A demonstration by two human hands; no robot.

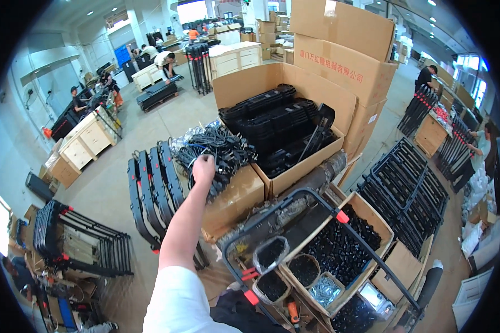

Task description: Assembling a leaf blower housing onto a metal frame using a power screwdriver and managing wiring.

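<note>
The cables are black, the cardboard box brown, the frame's clips red

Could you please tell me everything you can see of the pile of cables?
The pile of cables is a loose, tangled heap of thin, mostly black leads, with plastic-looking sheathing and some clear plastic at its far left. It sits at the top of a brown carton, beside the larger open box. The left hand is over its near side, fingers curled; whether they grasp a cable is unclear.
</note>
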